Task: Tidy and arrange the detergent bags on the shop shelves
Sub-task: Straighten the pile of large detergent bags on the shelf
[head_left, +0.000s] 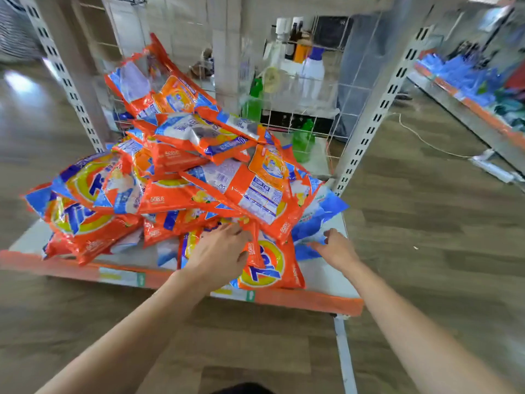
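We had our left hand (220, 251) flat, fingers straight, on an orange bag (265, 268) at the shelf (326, 277) front, under the heaped bags (176, 166). Our right hand (336, 247) pinched a blue bag (318, 220) beside it.

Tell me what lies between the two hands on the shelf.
Head view: between the left hand and the right hand lies an orange detergent bag, flat on the shelf.

We stand in a shop: slotted shelving uprights (377, 115), price-strip shelf edge (284, 301), detergent bags (199, 177) heaped at twelve o'clock.
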Available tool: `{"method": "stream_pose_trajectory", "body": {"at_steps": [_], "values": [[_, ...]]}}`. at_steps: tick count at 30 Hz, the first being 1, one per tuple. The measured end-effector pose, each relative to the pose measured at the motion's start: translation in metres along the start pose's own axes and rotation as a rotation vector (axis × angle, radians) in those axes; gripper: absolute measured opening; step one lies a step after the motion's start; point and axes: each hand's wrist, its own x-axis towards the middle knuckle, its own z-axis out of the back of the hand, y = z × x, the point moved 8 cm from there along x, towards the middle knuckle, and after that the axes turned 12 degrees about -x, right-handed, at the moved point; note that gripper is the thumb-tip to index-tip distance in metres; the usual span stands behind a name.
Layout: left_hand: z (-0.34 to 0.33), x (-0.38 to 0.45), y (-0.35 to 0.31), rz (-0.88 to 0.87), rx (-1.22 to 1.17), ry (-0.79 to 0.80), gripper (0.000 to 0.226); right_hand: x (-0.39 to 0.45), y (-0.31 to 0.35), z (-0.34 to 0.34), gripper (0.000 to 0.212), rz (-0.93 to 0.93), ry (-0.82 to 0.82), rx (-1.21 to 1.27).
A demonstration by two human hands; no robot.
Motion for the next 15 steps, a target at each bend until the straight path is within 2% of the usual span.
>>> {"method": "stream_pose_trajectory", "body": {"at_steps": [3, 5, 7, 8, 10, 13, 15], "values": [[-0.002, 0.031, -0.03, -0.106, 0.041, -0.062, 0.02, 0.019, -0.013, -0.001, 0.057, -0.03, 0.03, 0.154], [-0.003, 0.053, -0.052, -0.171, 0.098, -0.063, 0.017, 0.032, -0.015, 0.002, 0.047, -0.028, 0.029, 0.254], [-0.008, 0.068, -0.062, -0.187, 0.186, -0.039, 0.023, 0.045, -0.013, 0.013, 0.021, -0.006, -0.033, 0.523], [-0.011, 0.072, -0.063, -0.182, 0.211, -0.032, 0.028, 0.054, -0.013, 0.018, 0.02, 0.011, -0.07, 0.7], [-0.016, 0.075, -0.06, -0.151, 0.23, -0.039, 0.037, 0.075, -0.012, 0.016, 0.03, -0.023, -0.067, 0.945], [-0.026, 0.068, -0.057, -0.16, 0.227, -0.05, 0.041, 0.096, -0.005, -0.007, 0.045, -0.114, 0.028, 0.98], [-0.035, 0.066, -0.052, -0.122, 0.293, 0.0, 0.048, 0.099, -0.006, -0.01, 0.04, -0.133, -0.011, 0.727]]}}
